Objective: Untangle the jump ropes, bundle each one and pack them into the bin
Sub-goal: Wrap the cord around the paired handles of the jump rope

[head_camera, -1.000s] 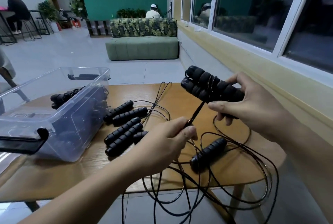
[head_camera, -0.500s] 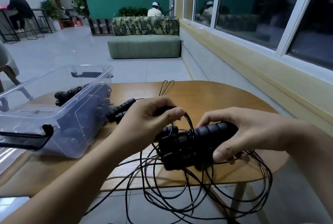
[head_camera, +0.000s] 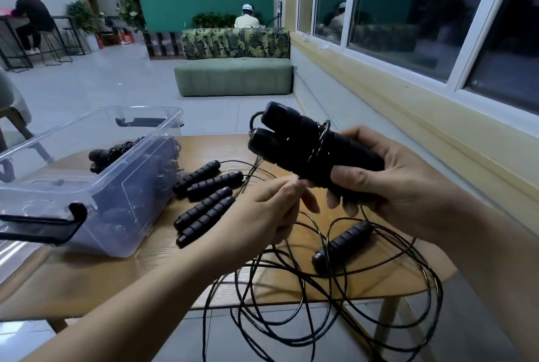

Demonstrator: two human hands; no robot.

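Head view: right of the clear bin point(head_camera: 125, 186), above the desk point(head_camera: 116, 280), my right hand point(head_camera: 388, 186) grips two black rope handles point(head_camera: 294, 143). My left hand point(head_camera: 268, 210) pinches their cord point(head_camera: 320, 140). Four loose handles point(head_camera: 208, 186) lie beside the bin.

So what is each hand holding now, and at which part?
The right hand grips the paired jump rope handles around their near ends. The left hand seems to pinch the cord just below them.
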